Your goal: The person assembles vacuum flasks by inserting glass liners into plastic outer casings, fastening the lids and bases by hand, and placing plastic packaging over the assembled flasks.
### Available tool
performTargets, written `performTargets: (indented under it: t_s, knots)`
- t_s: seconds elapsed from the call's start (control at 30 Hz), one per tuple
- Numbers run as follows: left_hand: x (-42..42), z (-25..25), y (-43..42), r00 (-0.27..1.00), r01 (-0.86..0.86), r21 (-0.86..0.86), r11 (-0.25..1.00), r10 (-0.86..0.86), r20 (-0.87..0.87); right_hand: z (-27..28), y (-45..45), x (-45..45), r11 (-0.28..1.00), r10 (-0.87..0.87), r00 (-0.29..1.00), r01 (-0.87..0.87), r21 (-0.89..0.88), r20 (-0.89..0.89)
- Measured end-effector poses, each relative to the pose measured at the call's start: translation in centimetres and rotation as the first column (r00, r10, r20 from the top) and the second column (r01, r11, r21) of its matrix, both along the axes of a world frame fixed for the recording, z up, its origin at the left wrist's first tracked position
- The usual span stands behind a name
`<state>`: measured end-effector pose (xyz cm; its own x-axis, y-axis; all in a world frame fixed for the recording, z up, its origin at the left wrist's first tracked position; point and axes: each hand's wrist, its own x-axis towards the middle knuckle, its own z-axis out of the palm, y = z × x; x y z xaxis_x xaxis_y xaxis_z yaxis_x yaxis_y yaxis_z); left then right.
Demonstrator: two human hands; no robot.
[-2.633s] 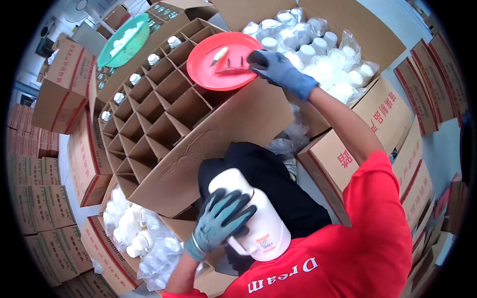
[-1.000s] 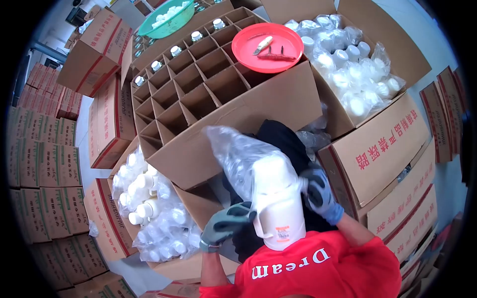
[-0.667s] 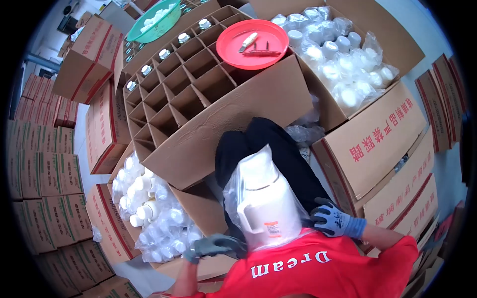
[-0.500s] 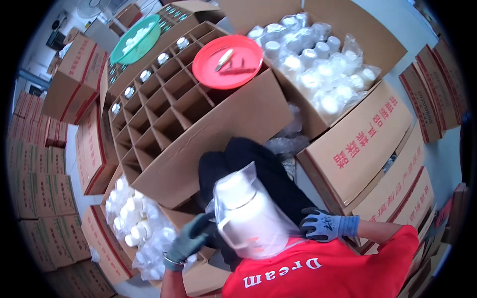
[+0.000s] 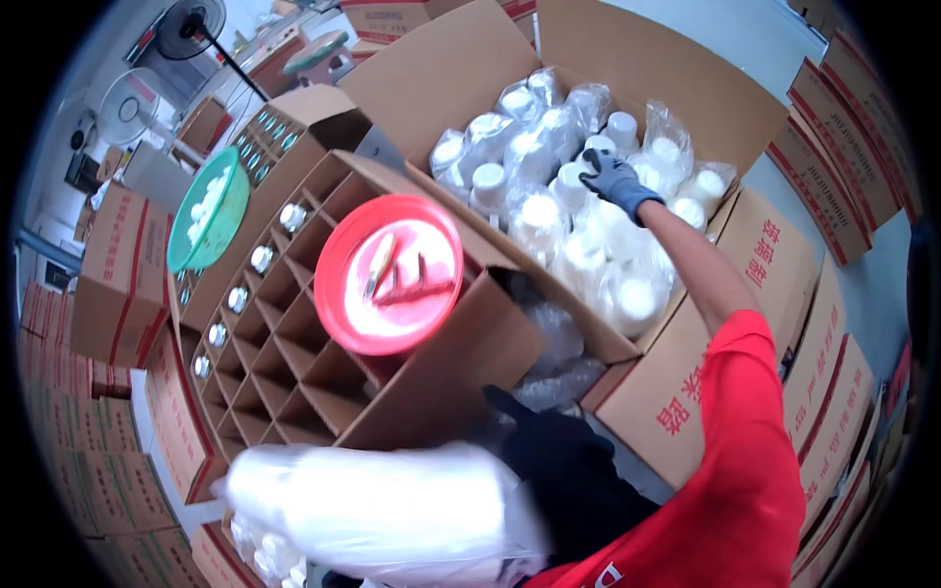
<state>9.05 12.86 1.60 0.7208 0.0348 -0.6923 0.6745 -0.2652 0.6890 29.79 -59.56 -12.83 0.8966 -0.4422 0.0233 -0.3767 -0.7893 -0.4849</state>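
My right hand (image 5: 619, 183), in a blue-grey glove, is over a large open carton (image 5: 676, 44) on the right. Its fingers are apart and at the white caps of bagged white bottles (image 5: 539, 211); firm contact cannot be made out. Across the lower middle lies a white jug (image 5: 382, 510) in a clear plastic bag, blurred by motion, above my dark trousers (image 5: 569, 456). My left hand does not show; the jug or the frame's lower edge hides it.
A divided carton (image 5: 323, 377) holds several silver-capped items along its left side. On it rests a red plastic bowl (image 5: 338, 294) with a knife-like tool. A green basin (image 5: 225, 220) of white pieces stands behind. Stacked cartons (image 5: 127, 284) line the left, a fan (image 5: 191, 29) stands far back.
My right hand has moved from beside my lap up into the carton of bottles. The jug now lies sideways, lower left in view. My left hand has gone out of sight. The view has shifted.
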Motion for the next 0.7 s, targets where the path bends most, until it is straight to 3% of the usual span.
performTargets:
  t_s: [0.07,0.13,0.2,0.27,0.33,0.43,0.5,0.53,0.6,0.63,0.67,0.7]
  knots:
    - [3.8,-2.6,-3.7,0.987,-0.085,-0.048,0.995,0.09,0.13,-8.8,-4.8,5.1,0.949,-0.03,0.999,0.032,-0.314,0.012]
    - [7.2,-5.6,-8.4,0.963,-0.123,-0.146,0.982,0.154,0.223,-10.0,-5.5,7.6,0.955,-0.062,0.985,0.011,-0.296,-0.164]
    - [10.1,-8.8,-13.6,0.934,-0.126,-0.269,0.955,0.205,0.291,-7.0,-4.8,7.0,0.965,0.222,0.942,-0.175,0.193,-0.253]
    - [12.0,-11.8,-18.9,0.912,-0.088,-0.42,0.903,0.243,0.33,-9.4,-5.0,8.0,0.953,0.296,0.901,-0.302,0.031,-0.316]
    - [13.0,-14.6,-23.8,0.895,-0.018,-0.572,0.82,0.268,0.356,-11.9,-5.4,8.5,0.949,0.273,0.929,-0.302,-0.09,-0.249]
    - [14.3,-17.4,-30.6,0.863,0.178,-0.664,0.726,0.209,0.461,-7.6,-5.1,5.2,0.947,0.272,0.96,-0.254,0.196,-0.07]
    - [16.0,-17.0,-35.1,0.712,0.417,-0.443,0.793,0.018,0.702,-2.9,-4.1,2.4,0.965,0.224,0.974,-0.225,0.135,0.021]
    - [16.8,-14.7,-37.2,0.429,0.483,0.132,0.866,-0.365,0.826,-0.5,-3.5,0.9,0.973,0.201,0.977,-0.207,0.104,0.067]
    - [17.7,-13.4,-42.3,0.386,0.363,0.29,0.885,-0.426,0.818,2.6,-3.1,-2.9,0.99,0.13,0.963,-0.116,-0.074,0.238]
    - [17.1,-13.8,-45.6,0.606,0.275,-0.126,0.953,-0.07,0.793,5.3,-2.4,-5.8,0.992,0.104,0.935,-0.072,-0.108,0.338]
    - [17.7,-15.2,-47.4,0.641,0.245,-0.262,0.934,0.047,0.766,7.9,-1.4,-8.4,0.973,0.067,0.918,0.027,-0.229,0.392]
    - [18.3,-16.5,-49.2,0.667,0.209,-0.393,0.895,0.164,0.727,9.5,-0.5,-11.0,0.977,-0.054,0.893,0.14,-0.162,0.447]
